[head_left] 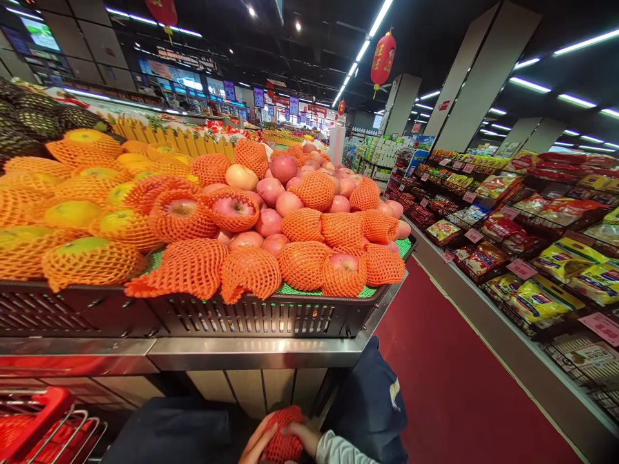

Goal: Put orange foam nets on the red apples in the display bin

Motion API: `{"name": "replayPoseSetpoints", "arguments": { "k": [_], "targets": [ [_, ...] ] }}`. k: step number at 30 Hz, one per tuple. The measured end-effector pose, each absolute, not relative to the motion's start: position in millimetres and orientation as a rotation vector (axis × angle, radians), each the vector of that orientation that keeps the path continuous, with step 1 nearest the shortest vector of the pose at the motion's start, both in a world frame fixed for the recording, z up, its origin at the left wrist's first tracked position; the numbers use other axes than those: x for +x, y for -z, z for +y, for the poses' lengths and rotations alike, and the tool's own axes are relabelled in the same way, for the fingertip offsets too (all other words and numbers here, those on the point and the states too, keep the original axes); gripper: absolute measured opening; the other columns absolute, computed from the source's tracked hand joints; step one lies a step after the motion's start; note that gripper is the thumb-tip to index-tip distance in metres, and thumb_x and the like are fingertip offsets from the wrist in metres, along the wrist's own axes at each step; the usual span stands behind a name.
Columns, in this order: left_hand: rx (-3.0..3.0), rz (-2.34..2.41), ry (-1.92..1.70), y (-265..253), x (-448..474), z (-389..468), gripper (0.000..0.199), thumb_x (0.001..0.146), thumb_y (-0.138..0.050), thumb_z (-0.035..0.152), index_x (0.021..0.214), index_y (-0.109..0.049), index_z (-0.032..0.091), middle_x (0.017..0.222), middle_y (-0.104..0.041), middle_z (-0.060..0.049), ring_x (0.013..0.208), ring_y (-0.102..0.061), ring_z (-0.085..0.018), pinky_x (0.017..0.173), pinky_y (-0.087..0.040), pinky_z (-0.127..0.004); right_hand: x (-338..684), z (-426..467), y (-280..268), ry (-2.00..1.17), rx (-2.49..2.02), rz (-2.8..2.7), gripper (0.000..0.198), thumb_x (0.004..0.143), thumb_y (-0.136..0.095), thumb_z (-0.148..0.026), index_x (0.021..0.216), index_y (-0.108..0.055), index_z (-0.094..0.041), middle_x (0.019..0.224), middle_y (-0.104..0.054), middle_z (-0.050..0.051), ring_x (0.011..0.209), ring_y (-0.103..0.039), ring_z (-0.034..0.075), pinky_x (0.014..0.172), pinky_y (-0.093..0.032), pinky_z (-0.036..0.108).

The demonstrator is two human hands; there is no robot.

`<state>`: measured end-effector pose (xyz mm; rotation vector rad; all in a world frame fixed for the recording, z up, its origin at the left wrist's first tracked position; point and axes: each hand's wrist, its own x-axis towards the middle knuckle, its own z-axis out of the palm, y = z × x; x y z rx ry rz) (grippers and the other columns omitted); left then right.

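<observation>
At the nearest point, the person's left hand [255,446] and right hand [308,435] are both holding a red foam net [285,441], fingers curling round it from either side; whether fruit is filling it cannot be told, though it is bulging roundly. This net is lying between two dark-clad legs [374,403], below the metal front edge [256,354] of the display counter and left of its right front corner. A red-handled shopping cart [51,412] is standing at lower left. Above the front edge, a black plastic crate [256,319] is carrying netted apples [302,264], with bare apples [284,169] piling behind and netted yellow-green fruit [91,258] sitting to the left. Risk, in this inspector's judgement: any contents could be slipping out if the fingers were loosening, and a raised hand could be striking the counter's front edge. Front-row nets are overhanging the crate's front rim; a knock there could be sending fruit down. The legs and cart are narrowing space at the left, while the red floor [445,361] beyond the right corner is offering more room for moving, running alongside the snack shelves [532,258]. Farthest off, a red lantern [383,61] is hanging overhead.
</observation>
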<state>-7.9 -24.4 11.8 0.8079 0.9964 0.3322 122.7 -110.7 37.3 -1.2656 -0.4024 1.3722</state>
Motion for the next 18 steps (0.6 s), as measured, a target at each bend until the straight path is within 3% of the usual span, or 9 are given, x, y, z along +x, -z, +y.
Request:
{"name": "replayPoseSetpoints", "arguments": {
  "k": [4,9,13,18],
  "targets": [
    [0.802,0.915,-0.284,-11.4,-15.5,-20.4,0.051,0.043,-0.085,0.062,0.078,-0.078,0.024,0.114,-0.076,-0.009,0.127,-0.058,-0.040,0.099,-0.053,-0.043,121.7,-112.4,-36.9,-1.393,-1.224,-0.405,0.026,0.058,-0.076,-0.041,0.078,-0.074,-0.023,0.074,-0.071,0.001,0.084,-0.069,0.026,0.095,-0.047,0.045],
    [0.799,1.025,-0.355,-14.7,-14.6,-15.7,0.044,0.037,-0.085,0.051,0.067,-0.074,0.021,0.102,-0.078,-0.013,0.123,-0.060,-0.041,0.101,-0.052,-0.043,121.9,-114.3,-32.5,-1.405,-1.232,-0.378,0.030,0.057,-0.076,-0.035,0.083,-0.077,-0.021,0.076,-0.072,0.003,0.086,-0.070,0.027,0.093,-0.050,0.044],
    [0.815,0.962,-0.284,-19.0,-11.3,-16.2,0.042,0.039,-0.083,0.049,0.068,-0.072,0.021,0.096,-0.078,-0.012,0.110,-0.067,-0.039,0.087,-0.056,-0.041,121.5,-113.1,-25.1,-1.398,-1.303,-0.359,0.037,0.050,-0.079,-0.031,0.084,-0.075,-0.018,0.079,-0.072,0.004,0.082,-0.068,0.026,0.087,-0.050,0.042],
    [0.857,0.996,-0.167,-13.7,-9.7,-13.7,0.034,0.036,-0.079,0.041,0.064,-0.067,0.023,0.078,-0.076,-0.008,0.087,-0.070,-0.032,0.076,-0.052,-0.037,122.4,-108.7,-14.1,-1.361,-1.454,-0.446,0.032,0.045,-0.080,-0.030,0.072,-0.069,-0.018,0.070,-0.065,0.001,0.073,-0.062,0.021,0.076,-0.047,0.037]
  ]
}}
